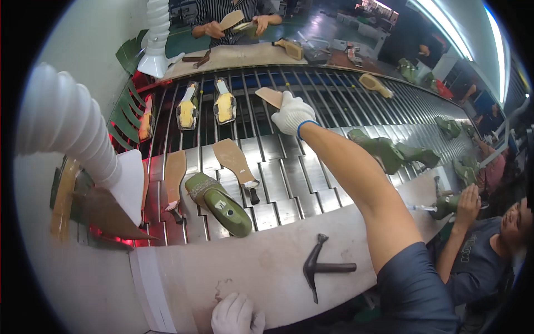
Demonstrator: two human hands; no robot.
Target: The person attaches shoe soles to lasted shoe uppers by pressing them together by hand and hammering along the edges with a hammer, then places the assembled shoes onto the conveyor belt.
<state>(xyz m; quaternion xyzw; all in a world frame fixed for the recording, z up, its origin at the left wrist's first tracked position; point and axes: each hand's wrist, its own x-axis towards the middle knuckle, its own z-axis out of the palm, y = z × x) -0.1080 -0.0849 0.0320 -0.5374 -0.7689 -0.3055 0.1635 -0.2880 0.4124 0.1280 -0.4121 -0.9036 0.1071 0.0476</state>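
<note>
Tan sole (pixel 268 97) is over the conveyor (pixel 283 178), pinched by our right hand (pixel 295 114). Placing or lifting seems the step; next needs steady grip. Our left hand (pixel 233 315), before the conveyor, half curls; its hold we cannot tell.

Bench (pixel 278 261): a gap is left between the left hand (pixel 235 314) and the hammer (pixel 331 268).
Conveyor (pixel 311 173): partly blocked by a green shoe (pixel 225 209); space is left between it and the right forearm (pixel 356 179).
Left end: narrowed by a white hose nozzle (pixel 127 186).
</note>
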